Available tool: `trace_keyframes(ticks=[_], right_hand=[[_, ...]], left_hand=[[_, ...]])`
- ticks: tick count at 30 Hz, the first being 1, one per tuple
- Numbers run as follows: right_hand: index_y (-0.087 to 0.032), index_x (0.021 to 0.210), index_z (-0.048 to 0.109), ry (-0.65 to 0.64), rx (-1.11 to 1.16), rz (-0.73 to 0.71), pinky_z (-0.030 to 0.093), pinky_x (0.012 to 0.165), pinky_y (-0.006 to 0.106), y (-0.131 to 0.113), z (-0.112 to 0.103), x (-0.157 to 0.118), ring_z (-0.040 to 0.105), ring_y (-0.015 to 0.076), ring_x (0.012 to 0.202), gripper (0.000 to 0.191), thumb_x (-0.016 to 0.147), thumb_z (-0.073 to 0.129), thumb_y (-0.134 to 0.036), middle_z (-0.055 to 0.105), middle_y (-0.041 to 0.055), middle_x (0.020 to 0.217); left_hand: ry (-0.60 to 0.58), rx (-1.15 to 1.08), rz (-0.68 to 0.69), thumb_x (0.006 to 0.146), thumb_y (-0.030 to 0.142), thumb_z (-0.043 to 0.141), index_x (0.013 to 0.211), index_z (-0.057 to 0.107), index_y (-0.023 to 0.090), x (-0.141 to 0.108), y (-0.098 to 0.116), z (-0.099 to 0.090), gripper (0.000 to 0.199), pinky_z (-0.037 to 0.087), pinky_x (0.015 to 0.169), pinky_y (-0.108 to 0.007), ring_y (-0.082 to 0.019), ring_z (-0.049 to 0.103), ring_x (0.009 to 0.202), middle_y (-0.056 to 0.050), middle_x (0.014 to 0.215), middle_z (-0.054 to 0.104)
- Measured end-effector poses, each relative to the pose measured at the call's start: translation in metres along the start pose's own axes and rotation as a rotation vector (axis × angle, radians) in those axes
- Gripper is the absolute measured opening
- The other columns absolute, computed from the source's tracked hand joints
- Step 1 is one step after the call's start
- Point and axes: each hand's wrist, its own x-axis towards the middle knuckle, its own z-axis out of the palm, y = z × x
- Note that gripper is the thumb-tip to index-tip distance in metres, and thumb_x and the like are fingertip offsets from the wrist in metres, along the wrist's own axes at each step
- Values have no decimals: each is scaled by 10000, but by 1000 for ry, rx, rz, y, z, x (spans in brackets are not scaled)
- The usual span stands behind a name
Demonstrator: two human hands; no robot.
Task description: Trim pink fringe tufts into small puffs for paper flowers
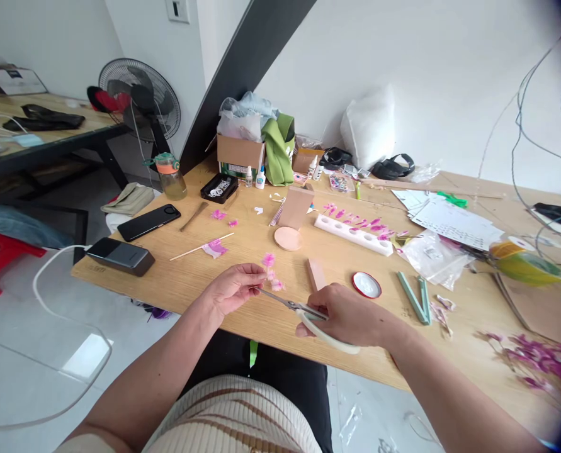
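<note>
Near the table's front edge, my left hand (pixel 235 286) pinches a small sprig of pink flowers (pixel 269 260) between thumb and fingers. Several pink blossoms stick out past the fingertips. My right hand (pixel 344 311) is wrapped round the handles of white-handled scissors (pixel 330 336). The blades point left, and their tips reach the underside of my left fingers, where the stem would be; whether they touch it is hidden. A pinkish flat strip (pixel 315 275) lies just beyond my right hand. Loose pink petals (pixel 218 214) and a thin stick with a pink piece (pixel 213 248) lie to the left.
A white holder (pixel 353 234) with a row of pink flower sprigs stands mid-table. Nearby are a round pink disc (pixel 287 238), a red-rimmed lid (pixel 366 285) and green clips (pixel 415 299). At left lie a phone (pixel 149 222), a power bank (pixel 120 256) and a bottle (pixel 170 179).
</note>
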Motion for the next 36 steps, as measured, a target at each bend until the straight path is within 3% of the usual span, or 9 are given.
trace_keyframes(ticks=[9,36], right_hand=[[-196,554,473,-8,-30,-10,225,463,259,-4,-2,2,309,97,499,521,764,560,-664,429,-37,502],[-201,541,461,-7,-93,-23,233,479,269,-15,-9,3,307,99,491,533,769,547,-675,411,-37,501]], left_hand=[[7,2,5,505,153,882,677,696,120,-2,0,1,256,397,598,-207,-81,562,604,9,620,627],[-27,-4,4,559,149,861,676,686,123,-6,3,2,212,407,620,-222,-90,557,592,6,596,614]])
